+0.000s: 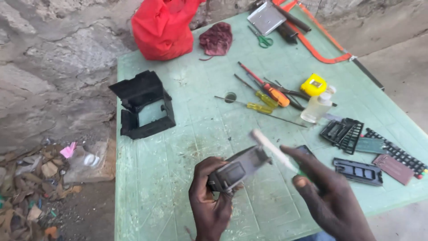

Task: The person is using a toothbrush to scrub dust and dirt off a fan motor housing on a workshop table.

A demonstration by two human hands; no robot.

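Note:
My left hand (209,201) grips a small grey and black device part (238,168) above the near edge of the green table (178,134). My right hand (327,194) holds a thin white stick-like tool (272,149), blurred by motion, with its tip just above the part's upper end. A dark flat piece (305,149) lies on the table behind my right hand, partly hidden by my fingers.
A black plastic housing (145,105) sits at the table's left. Screwdrivers (267,91), a yellow tape measure (313,85), a clear bottle (315,108), black plastic parts (343,131), circuit boards (392,167), scissors (262,39), a hacksaw (321,49), a red bag (162,27) and a cloth (216,39) lie about.

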